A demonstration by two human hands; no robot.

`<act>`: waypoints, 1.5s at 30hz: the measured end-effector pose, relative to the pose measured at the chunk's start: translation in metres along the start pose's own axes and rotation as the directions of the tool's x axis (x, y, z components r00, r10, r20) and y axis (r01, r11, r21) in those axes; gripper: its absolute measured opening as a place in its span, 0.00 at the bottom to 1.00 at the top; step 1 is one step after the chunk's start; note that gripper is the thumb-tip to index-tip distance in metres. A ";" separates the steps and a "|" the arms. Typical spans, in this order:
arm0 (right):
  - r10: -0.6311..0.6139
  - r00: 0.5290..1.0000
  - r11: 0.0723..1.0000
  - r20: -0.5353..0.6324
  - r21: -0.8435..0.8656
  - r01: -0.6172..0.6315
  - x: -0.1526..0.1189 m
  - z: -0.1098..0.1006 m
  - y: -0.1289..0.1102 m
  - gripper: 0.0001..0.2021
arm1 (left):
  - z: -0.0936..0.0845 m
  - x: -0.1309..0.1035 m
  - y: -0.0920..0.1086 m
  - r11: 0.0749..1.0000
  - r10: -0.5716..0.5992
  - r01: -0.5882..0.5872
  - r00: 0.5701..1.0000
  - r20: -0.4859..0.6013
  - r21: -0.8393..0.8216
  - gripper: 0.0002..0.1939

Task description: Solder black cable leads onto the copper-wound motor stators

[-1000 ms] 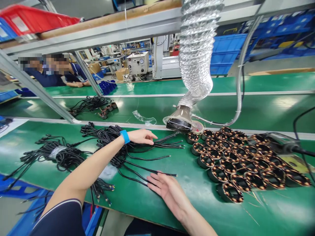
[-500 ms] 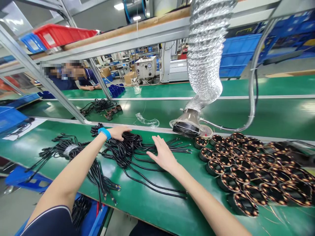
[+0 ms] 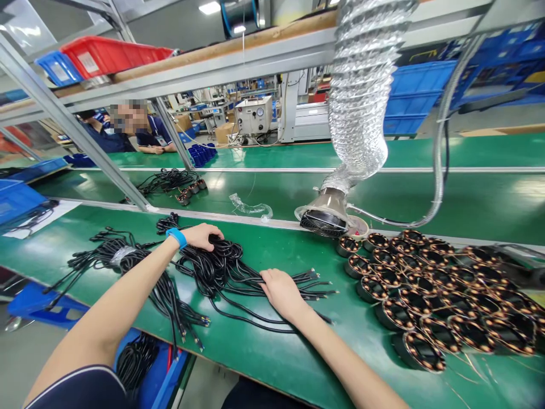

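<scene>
A loose bundle of black cables (image 3: 219,264) lies across the green bench in front of me, its stripped wire ends pointing right. My left hand (image 3: 203,236), with a blue band at the wrist, curls its fingers over the bundle's upper looped part. Farther right, my right hand (image 3: 281,292) is closed around the straight cable lengths near their ends; the hand hides its grip in part. Left of these, under my left forearm, is a second black cable bundle (image 3: 164,284) bound with clear wrap (image 3: 122,255).
Many copper-wound stator rings (image 3: 419,315) cover the bench's right side. A fume extractor hood (image 3: 324,213) hangs from a silver duct (image 3: 360,85). Clear plastic (image 3: 251,207) lies on the middle strip. Below at left, a blue bin (image 3: 159,378) holds cables. A co-worker (image 3: 153,133) sits across.
My right hand has come down and towards me, from spread above the cables to closed around them. My left hand's fingers have curled onto the bundle. The cable ends have shifted.
</scene>
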State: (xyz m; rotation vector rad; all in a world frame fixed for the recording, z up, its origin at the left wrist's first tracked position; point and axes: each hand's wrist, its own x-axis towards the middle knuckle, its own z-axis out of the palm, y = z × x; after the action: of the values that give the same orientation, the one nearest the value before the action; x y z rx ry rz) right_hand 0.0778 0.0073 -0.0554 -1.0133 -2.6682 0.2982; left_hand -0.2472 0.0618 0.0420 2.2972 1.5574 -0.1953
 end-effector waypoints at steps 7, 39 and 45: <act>0.035 0.999 0.981 0.001 0.191 -0.034 0.000 -0.019 -0.010 0.15 | -0.007 -0.008 0.003 0.999 0.038 -0.038 0.995 -0.090 0.000 0.20; 0.300 0.952 0.675 -0.064 0.720 -0.164 0.083 -0.027 -0.053 0.04 | -0.077 0.011 0.038 0.984 0.166 -0.176 0.972 -0.167 -0.042 0.21; 0.026 0.983 0.316 0.184 0.931 -0.183 0.063 -0.059 -0.038 0.08 | -0.089 0.000 0.044 0.981 0.123 -0.145 0.979 -0.163 -0.128 0.21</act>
State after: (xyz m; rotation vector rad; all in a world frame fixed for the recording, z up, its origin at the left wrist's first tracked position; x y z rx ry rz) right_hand 0.0283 0.0268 0.0226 -0.7010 -1.8329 1.7784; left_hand -0.2138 0.0799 0.1339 2.3422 1.4296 0.1255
